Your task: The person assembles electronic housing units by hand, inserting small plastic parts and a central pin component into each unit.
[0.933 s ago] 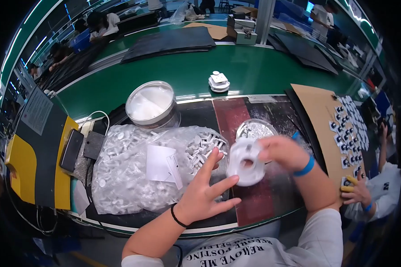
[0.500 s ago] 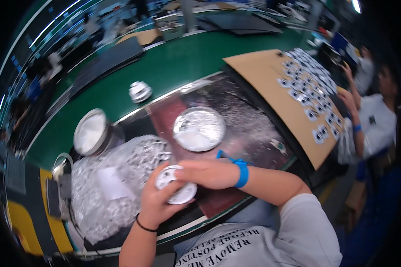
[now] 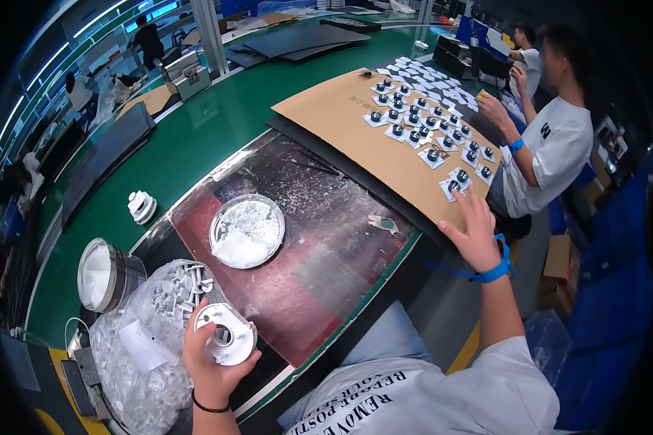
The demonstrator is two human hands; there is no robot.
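My left hand (image 3: pixel 214 362) is wrapped round a white round plastic housing (image 3: pixel 233 339) with a wide central hole. It holds the housing above the table's near edge, beside a clear plastic bag (image 3: pixel 141 355) full of small white plastic parts. My right hand (image 3: pixel 474 230) reaches over the near corner of a brown cardboard sheet (image 3: pixel 384 163), fingers apart and holding nothing. Its fingertips are closest to a white square plate with a black round part (image 3: pixel 454 187); whether they touch it I cannot tell. Several similar plates with black parts (image 3: pixel 413 119) lie in rows on the cardboard.
A round tray of white paste-like material (image 3: pixel 248 250) sits mid-table. Farther left stand a tub with white contents (image 3: pixel 98 275) and stacked white round parts (image 3: pixel 143 208) on the green surface. A co-worker (image 3: pixel 551 145) sits at the cardboard's right side, hands raised.
My right hand has left the white housing and moved right to the cardboard. My left hand still holds the housing, now with its holed face showing. The view has swung to the right.
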